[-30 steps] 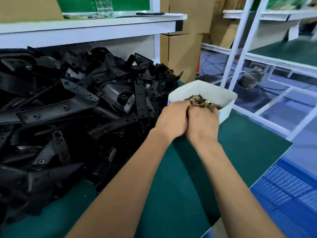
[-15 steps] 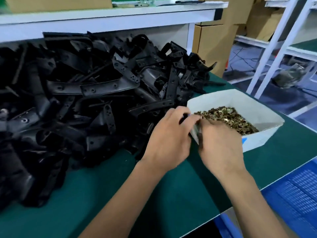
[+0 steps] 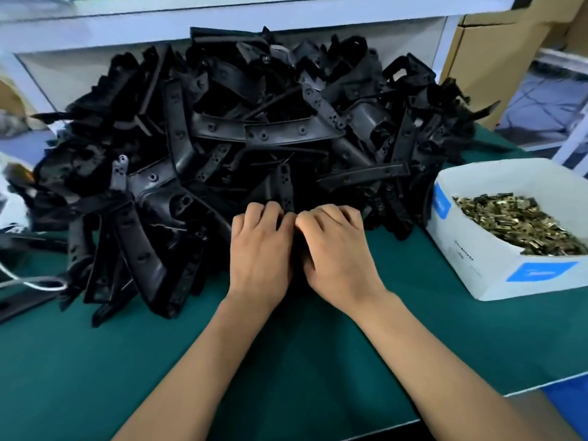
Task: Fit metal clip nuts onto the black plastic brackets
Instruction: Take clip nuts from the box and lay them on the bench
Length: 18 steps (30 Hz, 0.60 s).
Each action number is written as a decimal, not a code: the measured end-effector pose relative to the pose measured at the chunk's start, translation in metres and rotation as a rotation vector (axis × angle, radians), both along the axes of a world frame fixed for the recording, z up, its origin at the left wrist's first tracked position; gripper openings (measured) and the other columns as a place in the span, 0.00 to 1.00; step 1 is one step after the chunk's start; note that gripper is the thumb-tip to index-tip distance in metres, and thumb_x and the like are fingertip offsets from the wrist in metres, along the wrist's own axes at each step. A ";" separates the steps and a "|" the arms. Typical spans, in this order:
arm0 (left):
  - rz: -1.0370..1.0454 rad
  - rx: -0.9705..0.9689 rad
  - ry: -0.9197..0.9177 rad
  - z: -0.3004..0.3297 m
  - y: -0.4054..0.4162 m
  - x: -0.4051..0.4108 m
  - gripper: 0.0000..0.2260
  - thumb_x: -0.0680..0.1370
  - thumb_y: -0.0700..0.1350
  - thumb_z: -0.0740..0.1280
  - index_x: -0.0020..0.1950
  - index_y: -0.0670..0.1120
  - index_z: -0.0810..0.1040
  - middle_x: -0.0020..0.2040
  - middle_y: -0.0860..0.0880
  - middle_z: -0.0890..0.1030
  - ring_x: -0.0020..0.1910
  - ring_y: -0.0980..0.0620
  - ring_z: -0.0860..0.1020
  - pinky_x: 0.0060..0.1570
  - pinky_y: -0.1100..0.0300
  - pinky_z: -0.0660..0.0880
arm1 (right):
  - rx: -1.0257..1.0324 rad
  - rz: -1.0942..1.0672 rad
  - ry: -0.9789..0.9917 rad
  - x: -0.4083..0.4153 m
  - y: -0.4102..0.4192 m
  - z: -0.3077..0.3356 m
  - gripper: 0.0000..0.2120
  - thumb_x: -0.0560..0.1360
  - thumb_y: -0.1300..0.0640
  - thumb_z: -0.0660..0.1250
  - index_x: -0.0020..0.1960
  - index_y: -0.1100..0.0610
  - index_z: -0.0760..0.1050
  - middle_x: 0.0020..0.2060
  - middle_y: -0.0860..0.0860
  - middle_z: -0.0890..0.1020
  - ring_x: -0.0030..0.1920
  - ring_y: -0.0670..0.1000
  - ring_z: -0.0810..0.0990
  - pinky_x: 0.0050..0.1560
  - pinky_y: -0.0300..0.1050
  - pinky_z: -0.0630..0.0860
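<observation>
A green mat point(image 3: 95, 361) covers my bench under a white shelf point(image 3: 222, 17). The pile of black brackets point(image 3: 222, 138) fills the back. My left hand point(image 3: 259, 249) and right hand point(image 3: 337, 253) touch at its front edge, fingers curled; whether they grasp something I cannot tell. Clip nuts point(image 3: 515, 224) lie in a white box point(image 3: 477, 265), right.

One view only, worn on the person's head, looking forward and steeply down onto the green bench point(image 3: 95, 370). Both forearms run up from the bottom edge, so it sits close. Left hand point(image 3: 259, 249) and right hand point(image 3: 337, 253) land near dead centre. The bracket pile point(image 3: 241, 128) fills the upper half, the clip box point(image 3: 496, 262) hugs the right edge, wide-angle bending the margins.
</observation>
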State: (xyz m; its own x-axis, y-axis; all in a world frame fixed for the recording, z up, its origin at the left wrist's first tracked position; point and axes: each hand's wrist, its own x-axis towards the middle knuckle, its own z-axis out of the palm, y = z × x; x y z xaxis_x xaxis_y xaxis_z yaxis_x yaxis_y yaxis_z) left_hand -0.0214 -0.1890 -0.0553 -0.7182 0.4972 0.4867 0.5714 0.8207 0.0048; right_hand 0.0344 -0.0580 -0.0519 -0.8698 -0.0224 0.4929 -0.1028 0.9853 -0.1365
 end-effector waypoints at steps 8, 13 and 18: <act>0.048 0.222 0.040 0.012 0.000 0.018 0.11 0.71 0.39 0.71 0.51 0.45 0.76 0.47 0.47 0.75 0.40 0.44 0.73 0.38 0.53 0.67 | -0.201 0.072 0.388 0.004 0.003 0.000 0.13 0.78 0.55 0.70 0.60 0.59 0.80 0.62 0.52 0.81 0.66 0.56 0.76 0.65 0.53 0.70; -0.008 0.365 -0.220 0.014 0.012 0.027 0.14 0.75 0.53 0.70 0.44 0.50 0.67 0.33 0.55 0.72 0.27 0.47 0.71 0.26 0.55 0.65 | -0.298 -0.138 0.646 0.002 0.019 0.012 0.15 0.79 0.53 0.70 0.62 0.60 0.79 0.62 0.54 0.80 0.65 0.56 0.76 0.65 0.52 0.70; -0.056 0.281 -0.207 0.019 0.037 0.028 0.13 0.77 0.52 0.69 0.52 0.50 0.67 0.37 0.54 0.74 0.29 0.45 0.75 0.29 0.54 0.70 | -0.707 0.007 0.435 0.002 0.027 0.009 0.10 0.80 0.63 0.69 0.62 0.61 0.76 0.50 0.45 0.82 0.48 0.43 0.82 0.50 0.35 0.76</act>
State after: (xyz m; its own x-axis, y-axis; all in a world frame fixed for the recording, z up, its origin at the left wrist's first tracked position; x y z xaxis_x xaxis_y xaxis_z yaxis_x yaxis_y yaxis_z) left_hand 0.0068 -0.1520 -0.0362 -0.7912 0.4065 0.4569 0.5791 0.7381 0.3462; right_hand 0.0369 -0.0307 -0.0426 -0.5991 0.4144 0.6851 -0.2954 0.6809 -0.6702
